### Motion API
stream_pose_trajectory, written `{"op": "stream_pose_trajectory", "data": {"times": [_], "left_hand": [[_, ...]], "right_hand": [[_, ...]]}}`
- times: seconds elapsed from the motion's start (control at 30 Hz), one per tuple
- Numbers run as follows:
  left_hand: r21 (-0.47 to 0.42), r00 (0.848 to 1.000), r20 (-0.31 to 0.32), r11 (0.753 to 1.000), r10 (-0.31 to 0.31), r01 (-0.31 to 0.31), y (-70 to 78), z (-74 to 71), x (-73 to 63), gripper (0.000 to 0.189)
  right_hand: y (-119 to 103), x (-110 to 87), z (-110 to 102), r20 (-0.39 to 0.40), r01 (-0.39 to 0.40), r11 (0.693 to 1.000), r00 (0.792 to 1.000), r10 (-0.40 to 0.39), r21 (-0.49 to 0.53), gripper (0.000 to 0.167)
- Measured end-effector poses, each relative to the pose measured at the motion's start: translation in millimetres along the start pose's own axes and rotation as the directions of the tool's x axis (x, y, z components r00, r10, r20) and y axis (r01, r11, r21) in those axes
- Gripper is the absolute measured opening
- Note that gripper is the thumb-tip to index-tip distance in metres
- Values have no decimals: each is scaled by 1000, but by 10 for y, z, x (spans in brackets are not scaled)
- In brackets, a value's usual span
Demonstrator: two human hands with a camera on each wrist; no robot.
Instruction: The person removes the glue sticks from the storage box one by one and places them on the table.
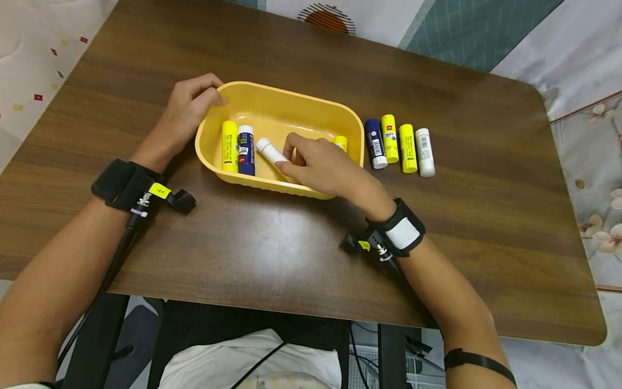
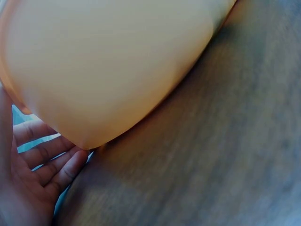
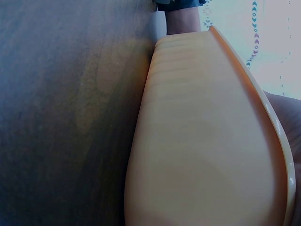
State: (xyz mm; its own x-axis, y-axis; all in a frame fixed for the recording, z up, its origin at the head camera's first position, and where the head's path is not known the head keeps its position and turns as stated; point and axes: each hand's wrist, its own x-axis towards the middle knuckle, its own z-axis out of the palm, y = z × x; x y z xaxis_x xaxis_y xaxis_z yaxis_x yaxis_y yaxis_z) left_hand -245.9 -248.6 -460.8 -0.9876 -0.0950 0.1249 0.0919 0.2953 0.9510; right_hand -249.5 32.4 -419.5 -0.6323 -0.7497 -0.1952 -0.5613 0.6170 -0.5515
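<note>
In the head view a yellow plastic bin (image 1: 286, 94) sits on the table. My left hand (image 1: 187, 105) grips its far-left corner, thumb over the rim; the left wrist view shows the fingers against the outer wall. Reaching inside, my right hand (image 1: 325, 165) pinches a white glue stick (image 1: 269, 150) lying at a slant between thumb and fingers. To its left, a yellow glue stick (image 1: 229, 146) and a navy glue stick (image 1: 246, 156) lie side by side. Another yellow glue stick (image 1: 341, 142) is partly hidden behind the right hand. The bin's wall (image 3: 211, 132) fills much of the right wrist view.
Right of the bin, a row lies on the wooden table (image 1: 486, 216): a navy glue stick (image 1: 375, 141), a yellow one (image 1: 389, 138), a second yellow one (image 1: 408, 148) and a white one (image 1: 425, 153). Patterned cloth (image 1: 597, 162) borders the table's right side.
</note>
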Motion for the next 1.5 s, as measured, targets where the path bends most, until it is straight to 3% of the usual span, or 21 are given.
{"op": "stream_pose_trajectory", "data": {"times": [0.37, 0.8, 1.5], "left_hand": [[-60, 1000, -16, 998, -1, 0, 92, -64, -17, 19], [-48, 999, -31, 999, -13, 12, 174, -184, -89, 21], [-55, 998, -26, 997, -49, 48, 104, -177, -165, 21]], "right_hand": [[-101, -10, -49, 0, 1, 1000, 1000, -1, -23, 28], [-239, 2, -70, 3, 8, 999, 1000, -8, -46, 27], [-264, -25, -9, 44, -22, 1000, 999, 22, -10, 28]]}}
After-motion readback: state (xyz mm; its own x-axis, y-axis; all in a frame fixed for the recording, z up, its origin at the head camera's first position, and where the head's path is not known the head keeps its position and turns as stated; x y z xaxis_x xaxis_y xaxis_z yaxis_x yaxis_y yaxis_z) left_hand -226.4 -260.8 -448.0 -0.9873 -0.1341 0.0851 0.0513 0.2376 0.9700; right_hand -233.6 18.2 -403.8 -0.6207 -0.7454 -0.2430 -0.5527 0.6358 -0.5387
